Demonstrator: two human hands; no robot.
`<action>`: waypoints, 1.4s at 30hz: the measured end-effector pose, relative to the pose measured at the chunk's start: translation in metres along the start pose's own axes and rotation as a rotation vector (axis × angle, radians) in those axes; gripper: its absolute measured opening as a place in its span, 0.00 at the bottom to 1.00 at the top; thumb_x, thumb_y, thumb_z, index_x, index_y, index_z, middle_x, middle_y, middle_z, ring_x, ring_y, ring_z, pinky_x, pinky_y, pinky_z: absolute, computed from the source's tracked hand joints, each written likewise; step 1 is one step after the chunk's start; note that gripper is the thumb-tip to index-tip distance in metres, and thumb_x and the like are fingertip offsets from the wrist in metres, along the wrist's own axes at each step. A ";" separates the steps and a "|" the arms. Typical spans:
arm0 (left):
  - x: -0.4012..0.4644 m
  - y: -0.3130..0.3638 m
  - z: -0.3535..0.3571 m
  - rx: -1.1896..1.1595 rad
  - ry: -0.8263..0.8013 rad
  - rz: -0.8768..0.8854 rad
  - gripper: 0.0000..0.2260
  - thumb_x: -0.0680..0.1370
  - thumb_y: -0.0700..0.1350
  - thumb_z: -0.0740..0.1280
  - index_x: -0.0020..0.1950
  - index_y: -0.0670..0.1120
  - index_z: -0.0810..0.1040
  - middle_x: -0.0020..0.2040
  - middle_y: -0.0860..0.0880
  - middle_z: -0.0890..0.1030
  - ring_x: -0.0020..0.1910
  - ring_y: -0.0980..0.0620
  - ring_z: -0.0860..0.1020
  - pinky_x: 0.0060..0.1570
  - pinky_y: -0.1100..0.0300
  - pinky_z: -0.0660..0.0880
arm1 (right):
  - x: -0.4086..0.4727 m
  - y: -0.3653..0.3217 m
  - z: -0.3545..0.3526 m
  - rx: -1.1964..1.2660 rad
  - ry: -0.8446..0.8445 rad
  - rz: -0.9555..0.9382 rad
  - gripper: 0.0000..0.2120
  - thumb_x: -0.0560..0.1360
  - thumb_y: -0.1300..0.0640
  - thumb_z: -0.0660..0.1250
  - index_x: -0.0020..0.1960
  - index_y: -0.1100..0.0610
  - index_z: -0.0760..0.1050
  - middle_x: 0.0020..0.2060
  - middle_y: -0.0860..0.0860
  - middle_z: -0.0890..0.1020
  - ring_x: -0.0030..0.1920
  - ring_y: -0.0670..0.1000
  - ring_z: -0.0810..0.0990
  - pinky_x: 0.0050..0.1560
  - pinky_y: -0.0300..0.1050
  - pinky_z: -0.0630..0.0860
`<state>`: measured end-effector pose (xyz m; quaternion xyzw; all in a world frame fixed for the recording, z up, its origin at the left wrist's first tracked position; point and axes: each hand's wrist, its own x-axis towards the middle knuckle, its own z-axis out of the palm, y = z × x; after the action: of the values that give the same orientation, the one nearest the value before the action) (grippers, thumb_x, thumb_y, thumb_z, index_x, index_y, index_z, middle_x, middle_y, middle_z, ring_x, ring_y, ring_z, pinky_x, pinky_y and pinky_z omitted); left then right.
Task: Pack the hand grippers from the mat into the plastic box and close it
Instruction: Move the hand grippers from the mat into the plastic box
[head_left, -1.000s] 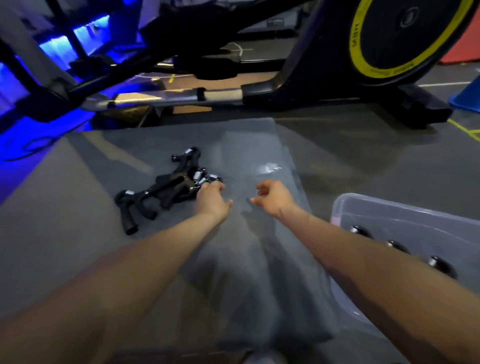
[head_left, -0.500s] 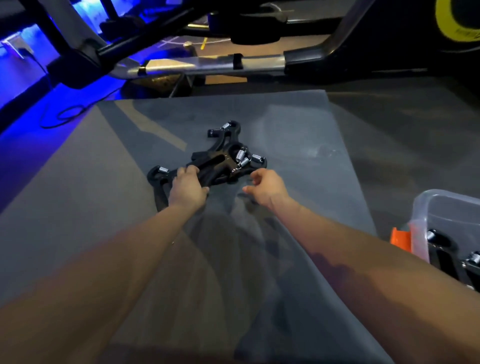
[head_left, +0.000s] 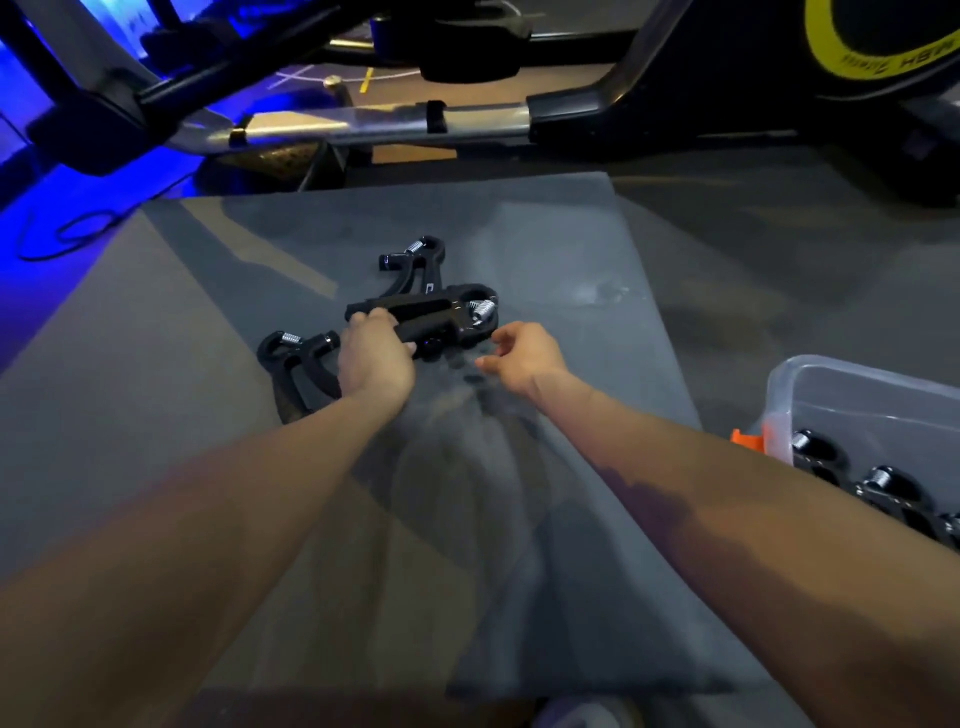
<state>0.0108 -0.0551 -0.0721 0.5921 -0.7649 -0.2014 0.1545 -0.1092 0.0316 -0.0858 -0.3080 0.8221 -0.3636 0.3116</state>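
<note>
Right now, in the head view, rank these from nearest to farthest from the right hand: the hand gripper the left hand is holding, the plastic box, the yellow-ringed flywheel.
From the right hand:
1. Hand gripper, just to its left on the mat, gripped by the left hand.
2. Plastic box, off to the right on the floor.
3. Yellow-ringed flywheel, far back at upper right.

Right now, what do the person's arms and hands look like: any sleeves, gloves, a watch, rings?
Both forearms are bare right up to the bottom edge of the frame, with no sleeve in view. The left hand and right hand wear no gloves. No watch, wristband or ring shows on either.
</note>
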 end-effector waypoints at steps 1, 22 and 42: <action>-0.005 0.010 -0.002 -0.025 0.001 0.031 0.14 0.76 0.43 0.67 0.61 0.43 0.74 0.61 0.41 0.73 0.62 0.41 0.72 0.61 0.51 0.69 | -0.003 0.000 -0.006 -0.003 0.010 0.001 0.22 0.72 0.57 0.72 0.64 0.61 0.73 0.59 0.57 0.80 0.61 0.55 0.78 0.62 0.44 0.71; -0.157 0.216 0.069 -0.825 -0.732 0.102 0.16 0.82 0.41 0.54 0.35 0.42 0.70 0.32 0.45 0.71 0.18 0.61 0.73 0.22 0.74 0.71 | -0.106 0.096 -0.229 0.153 0.437 0.150 0.13 0.72 0.61 0.72 0.54 0.63 0.76 0.45 0.55 0.80 0.44 0.54 0.79 0.27 0.27 0.69; -0.218 0.230 0.147 0.171 -0.542 0.612 0.28 0.78 0.38 0.59 0.76 0.46 0.54 0.75 0.46 0.58 0.72 0.44 0.58 0.70 0.54 0.61 | -0.152 0.252 -0.274 -0.230 0.333 0.603 0.14 0.71 0.61 0.68 0.29 0.59 0.67 0.25 0.52 0.73 0.33 0.56 0.76 0.27 0.38 0.68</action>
<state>-0.1982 0.2245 -0.0868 0.2735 -0.9326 -0.2304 -0.0493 -0.2873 0.3918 -0.0926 -0.0211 0.9510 -0.2056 0.2298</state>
